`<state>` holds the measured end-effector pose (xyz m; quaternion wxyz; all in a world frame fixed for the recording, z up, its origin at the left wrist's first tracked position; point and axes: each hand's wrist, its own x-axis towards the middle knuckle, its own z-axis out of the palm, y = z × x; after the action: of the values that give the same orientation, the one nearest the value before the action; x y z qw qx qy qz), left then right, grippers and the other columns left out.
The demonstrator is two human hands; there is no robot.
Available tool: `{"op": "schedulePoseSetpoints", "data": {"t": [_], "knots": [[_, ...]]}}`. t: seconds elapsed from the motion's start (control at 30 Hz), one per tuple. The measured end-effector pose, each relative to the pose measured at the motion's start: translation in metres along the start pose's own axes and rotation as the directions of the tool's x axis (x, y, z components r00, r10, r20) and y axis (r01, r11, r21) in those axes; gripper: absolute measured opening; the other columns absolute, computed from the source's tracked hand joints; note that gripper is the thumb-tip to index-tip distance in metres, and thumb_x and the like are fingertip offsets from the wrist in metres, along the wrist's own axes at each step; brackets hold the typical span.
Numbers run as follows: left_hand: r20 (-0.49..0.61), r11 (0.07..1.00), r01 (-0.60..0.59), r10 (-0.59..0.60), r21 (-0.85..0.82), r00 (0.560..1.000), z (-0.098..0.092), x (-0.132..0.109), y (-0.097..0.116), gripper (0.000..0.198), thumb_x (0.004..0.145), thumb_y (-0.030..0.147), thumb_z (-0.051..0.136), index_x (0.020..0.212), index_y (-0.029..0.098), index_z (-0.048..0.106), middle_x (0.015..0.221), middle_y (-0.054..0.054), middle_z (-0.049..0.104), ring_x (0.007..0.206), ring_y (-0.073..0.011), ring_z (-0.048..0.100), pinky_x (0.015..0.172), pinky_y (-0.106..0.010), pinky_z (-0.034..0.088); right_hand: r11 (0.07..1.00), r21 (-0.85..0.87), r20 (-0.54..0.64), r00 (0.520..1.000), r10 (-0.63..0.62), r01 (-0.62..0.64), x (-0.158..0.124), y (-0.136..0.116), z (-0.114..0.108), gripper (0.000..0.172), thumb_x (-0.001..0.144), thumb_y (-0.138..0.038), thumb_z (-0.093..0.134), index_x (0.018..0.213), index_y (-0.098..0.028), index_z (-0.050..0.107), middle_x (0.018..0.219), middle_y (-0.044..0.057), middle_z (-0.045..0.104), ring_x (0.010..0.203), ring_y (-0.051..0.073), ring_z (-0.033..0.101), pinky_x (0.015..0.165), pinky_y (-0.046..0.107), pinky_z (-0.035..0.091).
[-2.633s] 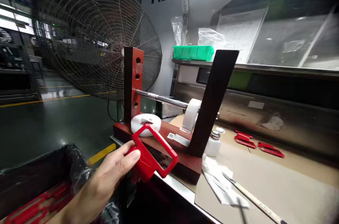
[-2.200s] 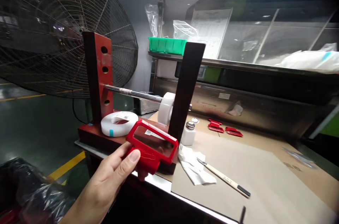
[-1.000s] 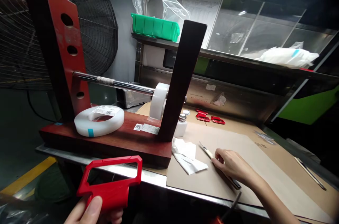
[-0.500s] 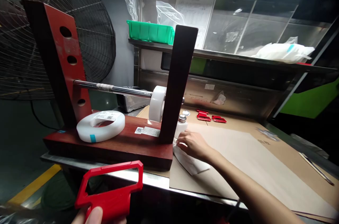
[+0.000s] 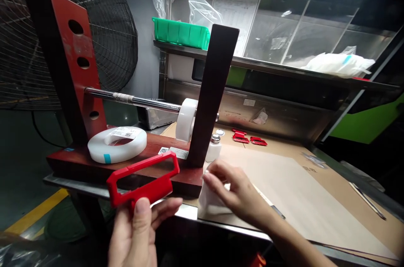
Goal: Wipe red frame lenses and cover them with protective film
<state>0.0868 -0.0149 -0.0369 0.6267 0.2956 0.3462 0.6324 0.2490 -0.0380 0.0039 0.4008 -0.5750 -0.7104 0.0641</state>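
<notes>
A red plastic frame part (image 5: 154, 189) with a long rectangular opening is gripped in my left hand (image 5: 135, 231), thumb on its near face. My right hand (image 5: 236, 183) pinches a white cloth or wipe (image 5: 211, 199), raising one end off the cardboard by the table's front edge. Just behind that hand stands a white bottle (image 5: 213, 151) with a metal cap. Left of it is a dark red wooden stand (image 5: 186, 183), carrying a white film roll (image 5: 186, 120) on its metal rod; another white film roll (image 5: 116, 155) lies flat on the base.
Several red parts (image 5: 241, 137) lie on the cardboard (image 5: 284, 191) at the back. A thin pen-like tool (image 5: 271, 204) is partly behind my right hand; another slim tool (image 5: 368, 200) lies far right. A green bin (image 5: 181, 33) sits on the shelf; a large fan (image 5: 116, 40) stands left.
My left hand has raised the red part and moved it right. My right hand has pulled the white cloth up and toward me, uncovering a thin tool on the cardboard.
</notes>
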Motion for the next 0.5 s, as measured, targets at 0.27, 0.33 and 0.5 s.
{"op": "schedulePoseSetpoints", "data": {"t": [0.27, 0.33, 0.5], "knots": [[-0.065, 0.995, -0.008, 0.014, 0.099, 0.998, 0.015, -0.006, 0.001, 0.033, 0.074, 0.054, 0.066, 0.085, 0.025, 0.057, 0.062, 0.005, 0.065, 0.061, -0.0172, 0.065, 0.053, -0.021, 0.052, 0.925, -0.175, -0.232, 0.899, -0.371, 0.337, -0.017, -0.037, 0.067, 0.021, 0.095, -0.018, 0.041, 0.083, -0.015, 0.058, 0.065, 0.003, 0.063, 0.051, 0.011, 0.054, 0.047, 0.020, 0.038], [-0.077, 0.994, -0.021, 0.029, 0.104, 0.997, 0.011, -0.003, 0.004, 0.034, 0.073, 0.056, 0.066, 0.081, 0.024, 0.057, 0.058, 0.006, 0.061, 0.056, -0.0156, 0.062, 0.050, -0.020, 0.050, 0.958, 0.043, -0.230, 0.936, -0.266, 0.282, -0.016, -0.042, 0.069, 0.018, 0.094, -0.022, 0.046, 0.085, -0.016, 0.060, 0.068, 0.001, 0.065, 0.051, 0.008, 0.054, 0.048, 0.018, 0.039], [-0.026, 0.980, -0.125, 0.131, 0.156, 0.991, 0.000, 0.005, 0.005, 0.033, 0.074, 0.054, 0.066, 0.083, 0.024, 0.058, 0.054, 0.008, 0.053, 0.049, -0.0127, 0.054, 0.047, -0.019, 0.048, 0.922, 0.372, -0.101, 0.992, -0.074, 0.107, -0.013, -0.048, 0.069, 0.017, 0.090, -0.024, 0.052, 0.082, -0.015, 0.064, 0.065, 0.000, 0.061, 0.051, 0.007, 0.049, 0.050, 0.016, 0.039]]}}
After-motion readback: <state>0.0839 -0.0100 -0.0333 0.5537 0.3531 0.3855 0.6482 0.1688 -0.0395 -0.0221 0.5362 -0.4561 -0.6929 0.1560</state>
